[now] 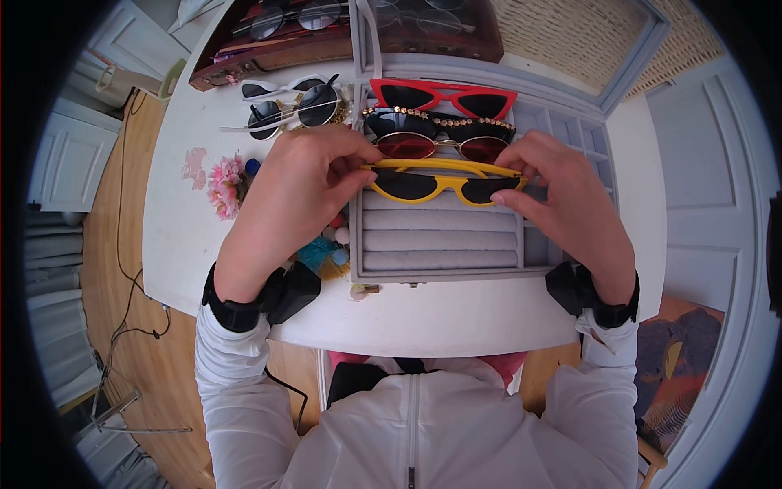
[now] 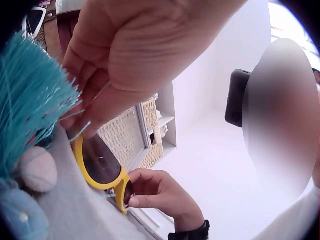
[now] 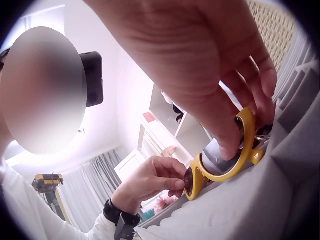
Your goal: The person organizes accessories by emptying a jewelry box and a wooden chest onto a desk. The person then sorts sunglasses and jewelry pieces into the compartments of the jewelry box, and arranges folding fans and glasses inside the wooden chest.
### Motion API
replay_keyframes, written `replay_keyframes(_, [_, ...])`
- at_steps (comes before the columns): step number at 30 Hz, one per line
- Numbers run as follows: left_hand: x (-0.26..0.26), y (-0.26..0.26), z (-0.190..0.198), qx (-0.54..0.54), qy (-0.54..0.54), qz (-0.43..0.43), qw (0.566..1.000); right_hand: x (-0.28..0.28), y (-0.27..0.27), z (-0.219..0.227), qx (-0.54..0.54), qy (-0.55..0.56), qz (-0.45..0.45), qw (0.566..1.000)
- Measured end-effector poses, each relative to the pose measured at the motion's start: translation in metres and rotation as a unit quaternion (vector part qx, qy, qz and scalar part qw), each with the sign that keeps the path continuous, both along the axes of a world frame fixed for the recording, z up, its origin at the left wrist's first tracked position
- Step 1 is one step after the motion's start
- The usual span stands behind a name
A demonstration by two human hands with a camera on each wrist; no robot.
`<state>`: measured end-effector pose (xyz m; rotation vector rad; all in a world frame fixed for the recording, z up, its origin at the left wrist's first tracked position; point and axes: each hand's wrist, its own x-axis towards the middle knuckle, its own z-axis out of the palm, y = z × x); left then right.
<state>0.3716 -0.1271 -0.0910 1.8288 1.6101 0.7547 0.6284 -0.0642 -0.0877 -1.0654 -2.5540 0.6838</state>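
Note:
Yellow-framed sunglasses (image 1: 444, 186) with dark lenses lie level over the grey padded rolls of a lined box (image 1: 440, 241), their temples folded behind. My left hand (image 1: 297, 183) pinches their left end between thumb and fingers; my right hand (image 1: 562, 183) pinches the right end. Just beyond them in the box are round red-lensed glasses (image 1: 405, 146), a dark pair with a gold studded brow (image 1: 481, 128) and red-framed sunglasses (image 1: 481, 103). In the right wrist view the yellow frame (image 3: 232, 172) is close to the grey lining, with the right thumb on a lens.
White sunglasses (image 1: 308, 82) and round dark ones (image 1: 318, 106) lie left of the box. Pink flowers (image 1: 226, 187) and a teal tassel (image 1: 316, 253) are near my left forearm. A brown case (image 1: 277, 59) with glasses stands behind. Small compartments (image 1: 599, 138) line the box's right side.

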Motion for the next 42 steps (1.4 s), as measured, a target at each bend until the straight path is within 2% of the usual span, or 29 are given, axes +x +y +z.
replay_keyframes(9, [0.0,0.001,-0.003,0.028,0.006,-0.033,0.999,0.002,0.0,-0.002,-0.048,-0.001,-0.024,0.999])
replay_keyframes(12, [0.0,0.001,-0.003,0.046,0.02,-0.039,0.998,0.001,0.002,-0.004,-0.037,0.046,-0.035,0.998])
replay_keyframes(18, [0.0,0.0,0.001,0.046,0.045,-0.03,0.997,0.002,0.004,-0.002,0.01,0.052,-0.016,0.998])
replay_keyframes(21, [-0.001,0.002,-0.001,0.05,0.043,-0.038,0.997,0.002,0.004,0.0,-0.024,0.034,-0.025,0.999])
replay_keyframes(27, [0.001,0.001,0.0,0.063,0.029,-0.038,0.997,0.004,0.005,0.001,-0.005,0.027,-0.021,0.999])
replay_keyframes(29, [0.001,0.0,0.003,0.005,0.025,-0.014,1.0,0.004,0.004,0.003,-0.006,0.04,-0.028,0.999])
replay_keyframes(32, [0.0,0.001,0.005,-0.021,0.019,-0.002,1.0,0.006,0.004,0.005,-0.007,0.052,-0.037,0.998])
replay_keyframes(36, [-0.005,-0.001,0.015,-0.009,0.039,0.001,0.999,0.009,0.006,0.005,0.016,0.086,-0.034,0.996])
replay_keyframes(37, [-0.013,-0.004,0.02,0.041,0.024,0.02,0.999,0.009,0.006,0.006,0.019,0.093,-0.026,0.995])
replay_keyframes(38, [-0.023,-0.007,0.027,0.091,0.011,0.04,0.995,0.009,0.004,0.009,0.011,0.098,-0.06,0.993])
replay_keyframes(39, [-0.037,-0.01,0.034,0.131,0.04,0.084,0.987,0.01,0.003,0.012,0.001,0.104,-0.094,0.99])
replay_keyframes(40, [-0.052,-0.011,0.043,0.146,0.044,0.115,0.982,0.01,0.004,0.013,0.001,0.111,-0.086,0.99])
replay_keyframes(42, [-0.08,-0.007,0.052,0.167,0.13,0.139,0.967,0.013,0.005,0.014,0.031,0.125,-0.1,0.987])
